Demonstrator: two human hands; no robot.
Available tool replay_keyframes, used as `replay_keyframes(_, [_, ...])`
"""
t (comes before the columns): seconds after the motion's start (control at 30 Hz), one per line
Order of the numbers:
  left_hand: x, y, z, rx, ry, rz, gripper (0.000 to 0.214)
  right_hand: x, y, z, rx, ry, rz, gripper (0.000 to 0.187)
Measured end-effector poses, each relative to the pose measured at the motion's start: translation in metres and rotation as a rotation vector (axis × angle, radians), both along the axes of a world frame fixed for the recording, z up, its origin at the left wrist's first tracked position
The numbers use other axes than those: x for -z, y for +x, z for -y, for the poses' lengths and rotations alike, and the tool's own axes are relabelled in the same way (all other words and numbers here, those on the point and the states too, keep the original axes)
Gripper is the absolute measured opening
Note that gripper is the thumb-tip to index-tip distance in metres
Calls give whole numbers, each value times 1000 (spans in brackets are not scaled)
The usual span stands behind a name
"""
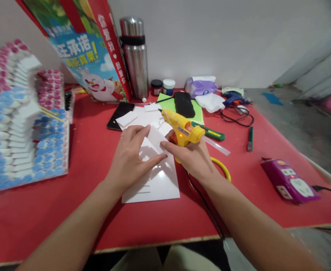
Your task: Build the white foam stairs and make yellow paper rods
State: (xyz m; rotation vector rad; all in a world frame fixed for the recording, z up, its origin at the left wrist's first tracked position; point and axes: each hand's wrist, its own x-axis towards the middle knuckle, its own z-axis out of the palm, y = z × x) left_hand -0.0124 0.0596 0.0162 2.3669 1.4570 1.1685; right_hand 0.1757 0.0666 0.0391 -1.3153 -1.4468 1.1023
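Note:
My left hand [130, 158] lies on a white foam sheet [160, 180] in the middle of the red table [69, 210], its fingers pinching a smaller white foam piece [154, 137] that stands on the sheet. My right hand [192, 158] is closed round a yellow glue gun [182, 128], with the nozzle pointing up and left next to that piece. A clear glue stick [216, 146] juts out of the back of the gun. The gun's black cord [202, 199] runs down past my right forearm.
A foam model with blue and pink dots [24, 124] fills the left. At the back stand a steel flask [134, 56], a printed bag [89, 52], two small jars [162, 86], phones [184, 104] and tissues [201, 86]. A purple power strip [289, 180] lies right.

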Motion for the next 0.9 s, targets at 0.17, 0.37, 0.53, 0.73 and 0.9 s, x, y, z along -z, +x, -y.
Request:
replay_keyframes(0.17, [2,1,1,6,-49,27,65,-6,-6,3,-1,-39,-30,19])
replay_keyframes(0.37, [3,1,-3,16,-209,196,63,-6,-7,6,-11,52,-30,23])
replay_keyframes(0.53, [-4,-17,-14,184,-635,881,60,-5,10,-3,74,50,-194,34])
replay_keyframes(0.73, [-5,-37,-25,432,-867,1242,44,-16,20,-8,-126,-117,-336,45])
replay_keyframes(0.9, [4,-39,-28,509,-893,1276,52,-17,16,0,-329,-124,-281,49])
